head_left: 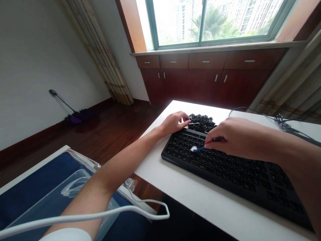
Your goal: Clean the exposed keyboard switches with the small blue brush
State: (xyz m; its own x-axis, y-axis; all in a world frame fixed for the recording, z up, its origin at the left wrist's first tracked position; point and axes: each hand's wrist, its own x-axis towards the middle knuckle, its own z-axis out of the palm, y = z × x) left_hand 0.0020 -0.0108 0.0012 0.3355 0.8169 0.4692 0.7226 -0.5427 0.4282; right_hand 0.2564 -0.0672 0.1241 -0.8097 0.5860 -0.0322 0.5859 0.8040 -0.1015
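A black keyboard [200,166] without its keycaps lies at a slant on the white table, its bare key sockets showing. My right hand [223,135] is closed round the thin blue handle of a small brush [198,149]. The brush's white bristles touch the sockets in the left part of the keyboard. At the keyboard's far left corner, my left hand [175,123] lies with thumb and fingers curved and a gap between them. Its fingertips are beside a heap of loose black keycaps [200,123] behind the keyboard. My right forearm hides part of the keyboard's right side.
A thin black cable [282,121] lies coiled at the table's [152,164] far right. A white cable [120,210] crosses the lower left, above a dark blue covered surface [47,180]. Beyond the table stand wooden cabinets [180,80] under a window; a purple umbrella-like object [76,117] lies by the wall.
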